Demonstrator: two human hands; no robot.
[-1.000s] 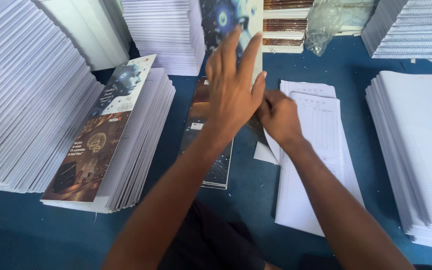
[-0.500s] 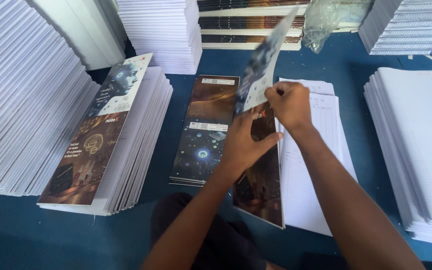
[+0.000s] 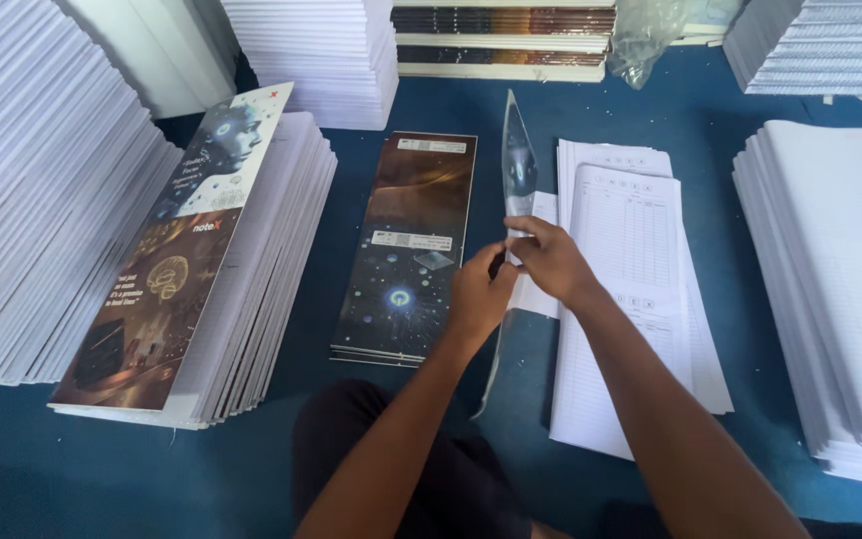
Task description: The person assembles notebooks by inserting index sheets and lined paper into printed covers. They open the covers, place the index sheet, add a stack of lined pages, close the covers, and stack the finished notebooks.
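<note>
Head view: both hands (image 3: 516,274) pinch the edge-on cover sheet (image 3: 517,165), grip seemingly closed.

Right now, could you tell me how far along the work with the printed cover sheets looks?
Already laid down: a small pile of dark covers flat on the blue surface. In hand: one cover sheet, seen edge-on and upright, pinched by the left hand and right hand. Left: a far taller cover-topped stack at the left and the ruled sheets look untouched.

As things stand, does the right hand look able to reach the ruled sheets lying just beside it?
Probably yes. The right hand hovers at the left edge of the ruled sheets, with nothing between them. But it pinches the upright cover sheet together with the left hand, so it is occupied.
</note>
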